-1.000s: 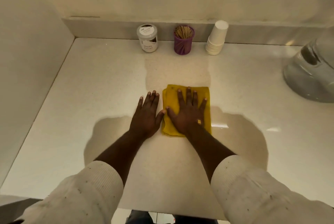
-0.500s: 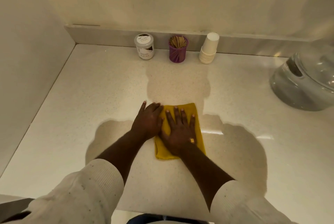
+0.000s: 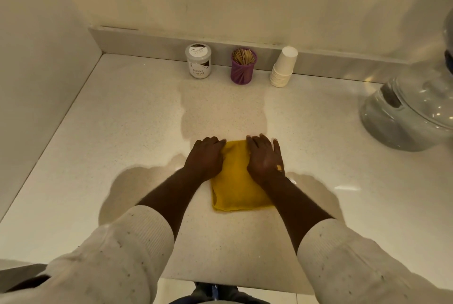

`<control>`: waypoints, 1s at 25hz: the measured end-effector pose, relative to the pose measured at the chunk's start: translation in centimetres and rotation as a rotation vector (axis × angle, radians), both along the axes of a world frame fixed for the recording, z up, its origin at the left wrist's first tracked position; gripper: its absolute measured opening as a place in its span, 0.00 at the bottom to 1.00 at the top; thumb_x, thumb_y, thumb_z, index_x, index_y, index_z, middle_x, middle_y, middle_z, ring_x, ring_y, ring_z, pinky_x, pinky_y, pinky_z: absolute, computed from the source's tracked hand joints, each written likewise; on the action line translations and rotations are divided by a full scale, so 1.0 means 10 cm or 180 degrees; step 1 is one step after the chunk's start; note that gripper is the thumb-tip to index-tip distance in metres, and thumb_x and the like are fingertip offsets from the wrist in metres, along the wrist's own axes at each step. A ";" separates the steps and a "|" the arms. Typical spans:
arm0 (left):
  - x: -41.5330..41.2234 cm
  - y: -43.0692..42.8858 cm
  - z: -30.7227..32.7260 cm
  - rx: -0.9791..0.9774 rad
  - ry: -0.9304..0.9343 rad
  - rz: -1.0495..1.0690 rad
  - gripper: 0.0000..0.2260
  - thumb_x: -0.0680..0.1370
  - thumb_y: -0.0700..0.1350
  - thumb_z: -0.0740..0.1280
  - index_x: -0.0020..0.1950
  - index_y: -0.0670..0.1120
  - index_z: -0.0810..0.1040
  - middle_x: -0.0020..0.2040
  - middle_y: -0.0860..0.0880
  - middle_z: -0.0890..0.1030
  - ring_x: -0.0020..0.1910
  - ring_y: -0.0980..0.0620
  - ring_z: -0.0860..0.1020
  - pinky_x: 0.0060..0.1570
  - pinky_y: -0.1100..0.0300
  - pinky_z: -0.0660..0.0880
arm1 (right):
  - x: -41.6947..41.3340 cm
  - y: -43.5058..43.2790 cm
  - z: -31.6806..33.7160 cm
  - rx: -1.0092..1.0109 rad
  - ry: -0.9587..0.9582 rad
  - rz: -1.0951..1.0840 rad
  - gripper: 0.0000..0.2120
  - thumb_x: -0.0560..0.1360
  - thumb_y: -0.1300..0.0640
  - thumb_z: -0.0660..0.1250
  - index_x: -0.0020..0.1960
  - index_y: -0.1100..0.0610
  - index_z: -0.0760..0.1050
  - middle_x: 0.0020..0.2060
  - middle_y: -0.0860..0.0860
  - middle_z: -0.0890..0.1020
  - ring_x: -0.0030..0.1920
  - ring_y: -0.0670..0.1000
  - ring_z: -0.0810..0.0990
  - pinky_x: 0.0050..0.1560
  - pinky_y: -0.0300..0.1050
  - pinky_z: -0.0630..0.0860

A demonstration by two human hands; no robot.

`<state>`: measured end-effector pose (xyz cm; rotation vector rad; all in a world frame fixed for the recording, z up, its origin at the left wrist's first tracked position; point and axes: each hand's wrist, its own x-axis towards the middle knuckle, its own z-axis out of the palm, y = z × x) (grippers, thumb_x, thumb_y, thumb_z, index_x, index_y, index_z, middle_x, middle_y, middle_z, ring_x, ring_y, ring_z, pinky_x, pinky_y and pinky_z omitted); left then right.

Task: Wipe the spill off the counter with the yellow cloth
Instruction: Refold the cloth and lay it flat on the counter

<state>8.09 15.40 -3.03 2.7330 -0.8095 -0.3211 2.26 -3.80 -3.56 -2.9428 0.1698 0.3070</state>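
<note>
The folded yellow cloth [image 3: 236,188] lies flat on the pale speckled counter [image 3: 122,132], in the middle and near the front. My left hand [image 3: 206,156] rests on the cloth's far left corner with its fingers curled over the edge. My right hand [image 3: 264,156] covers the far right corner the same way, fingertips bent down at the far edge. Both hands hide the cloth's far edge. I cannot make out any liquid on the counter; only shadows of my arms and head show.
Against the back ledge stand a white-lidded jar [image 3: 198,60], a purple holder of toothpicks [image 3: 243,66] and a stack of white paper cups [image 3: 283,66]. A large glass vessel [image 3: 407,112] sits at the right. A wall bounds the left side.
The right hand moved from flat on the cloth's middle to its far right corner. The left hand came off the bare counter onto the far left corner. Fingers on both curled.
</note>
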 end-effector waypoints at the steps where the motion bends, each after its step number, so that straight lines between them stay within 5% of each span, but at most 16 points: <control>1: -0.01 -0.01 0.01 -0.0038 0.0013 0.0007 0.20 0.80 0.46 0.62 0.72 0.45 0.73 0.64 0.43 0.78 0.62 0.43 0.76 0.62 0.49 0.69 | -0.01 0.00 0.00 0.0039 -0.0073 -0.0051 0.31 0.81 0.54 0.60 0.82 0.55 0.54 0.78 0.55 0.64 0.80 0.56 0.55 0.79 0.60 0.44; 7: 0.00 0.01 0.05 -0.0285 -0.0018 0.0118 0.12 0.79 0.45 0.63 0.60 0.44 0.77 0.56 0.45 0.80 0.53 0.44 0.78 0.55 0.50 0.71 | -0.09 0.04 0.05 0.0129 -0.0819 -0.0330 0.13 0.77 0.62 0.64 0.60 0.58 0.77 0.57 0.57 0.79 0.57 0.59 0.76 0.64 0.54 0.67; 12: -0.01 0.03 0.17 -0.0640 0.0085 0.0173 0.09 0.77 0.42 0.65 0.57 0.46 0.77 0.47 0.45 0.84 0.43 0.42 0.81 0.44 0.56 0.69 | -0.24 0.00 0.19 0.0277 -0.1057 -0.0312 0.14 0.75 0.57 0.56 0.54 0.57 0.77 0.48 0.55 0.82 0.49 0.59 0.80 0.55 0.54 0.70; 17: -0.06 0.04 0.40 -0.0920 0.0336 0.0156 0.22 0.75 0.43 0.69 0.70 0.48 0.76 0.60 0.45 0.83 0.57 0.44 0.81 0.61 0.50 0.75 | -0.39 -0.02 0.35 0.0205 -0.1388 -0.0355 0.15 0.73 0.59 0.62 0.57 0.56 0.80 0.51 0.54 0.83 0.52 0.59 0.80 0.57 0.56 0.70; 25: -0.24 -0.20 0.80 -0.1286 0.0097 -0.0183 0.10 0.72 0.49 0.69 0.49 0.46 0.82 0.47 0.48 0.83 0.45 0.46 0.80 0.47 0.52 0.76 | -0.76 -0.28 0.69 0.0187 -0.2040 -0.0672 0.16 0.70 0.60 0.59 0.52 0.56 0.82 0.47 0.54 0.85 0.47 0.61 0.83 0.53 0.57 0.74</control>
